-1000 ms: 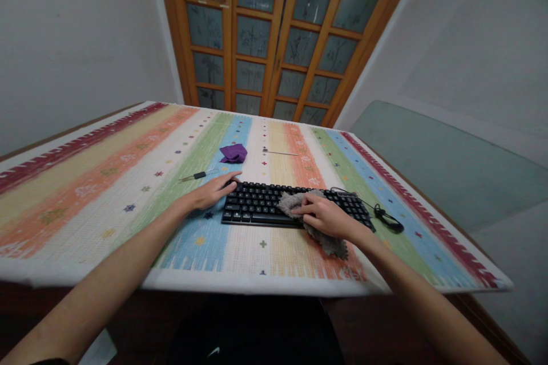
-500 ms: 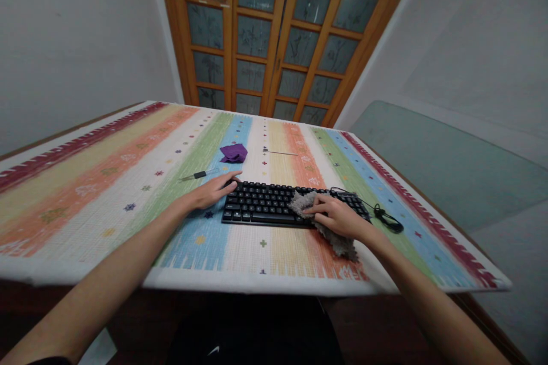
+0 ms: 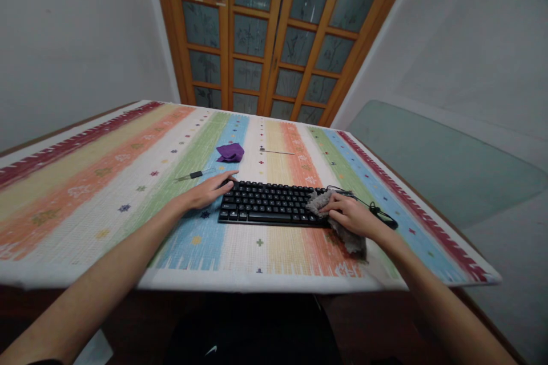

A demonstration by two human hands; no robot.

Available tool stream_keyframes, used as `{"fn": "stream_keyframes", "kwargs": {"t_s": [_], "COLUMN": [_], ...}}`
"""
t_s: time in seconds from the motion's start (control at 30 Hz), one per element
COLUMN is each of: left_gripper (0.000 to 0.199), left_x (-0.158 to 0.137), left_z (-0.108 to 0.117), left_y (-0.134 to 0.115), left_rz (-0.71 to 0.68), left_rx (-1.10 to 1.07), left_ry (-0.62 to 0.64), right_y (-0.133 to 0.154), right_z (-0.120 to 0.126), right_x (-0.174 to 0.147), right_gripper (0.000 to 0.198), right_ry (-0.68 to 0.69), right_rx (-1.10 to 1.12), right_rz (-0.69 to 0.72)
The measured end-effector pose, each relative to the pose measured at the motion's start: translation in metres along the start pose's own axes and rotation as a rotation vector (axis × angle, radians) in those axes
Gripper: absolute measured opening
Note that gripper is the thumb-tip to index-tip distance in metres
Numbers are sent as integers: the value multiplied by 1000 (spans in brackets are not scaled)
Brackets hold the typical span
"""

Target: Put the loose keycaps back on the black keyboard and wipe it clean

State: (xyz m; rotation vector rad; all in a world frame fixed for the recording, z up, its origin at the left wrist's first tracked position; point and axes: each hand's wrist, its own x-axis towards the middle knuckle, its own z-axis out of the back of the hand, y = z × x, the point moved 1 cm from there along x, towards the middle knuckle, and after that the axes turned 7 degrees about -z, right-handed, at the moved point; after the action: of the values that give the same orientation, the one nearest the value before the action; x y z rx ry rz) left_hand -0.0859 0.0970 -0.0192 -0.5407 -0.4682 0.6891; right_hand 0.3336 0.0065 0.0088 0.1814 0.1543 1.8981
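A black computer keyboard (image 3: 265, 203) lies flat near the front of the table. My left hand (image 3: 209, 189) steadies its back left corner, the thumb on the corner and a finger stretched out past the back edge. Bunched under the fingers of my right hand (image 3: 349, 215) is a fuzzy grey cloth (image 3: 321, 202), pressed onto the keys at the right side. The cloth's loose end (image 3: 351, 242) hangs over the front edge onto the tablecloth. The keyboard's far right part is mostly hidden behind my right hand.
A crumpled purple cloth (image 3: 231, 152) lies behind the keyboard. Left of it is a thin tool with a black middle (image 3: 196, 174); a slender rod (image 3: 278, 152) lies farther back. The bundled black cable (image 3: 383, 217) sits at right. A striped tablecloth (image 3: 141, 205) covers the table.
My right hand has slid the grey cloth to the right across the keys. My left hand stays at the keyboard's left corner. The whole view has shifted slightly.
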Motion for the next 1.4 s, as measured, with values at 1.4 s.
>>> {"fn": "stream_keyframes", "kwargs": {"t_s": [1.4], "left_gripper": [67], "left_x": [0], "left_z": [-1], "left_y": [4], "left_rz": [1], "left_rx": [-1], "left_ry": [-16], "right_y": [8], "right_z": [-8], "right_x": [-11], "right_gripper": [33], "right_ry": [-65], "right_rx": [-54], "right_rz": [28]}}
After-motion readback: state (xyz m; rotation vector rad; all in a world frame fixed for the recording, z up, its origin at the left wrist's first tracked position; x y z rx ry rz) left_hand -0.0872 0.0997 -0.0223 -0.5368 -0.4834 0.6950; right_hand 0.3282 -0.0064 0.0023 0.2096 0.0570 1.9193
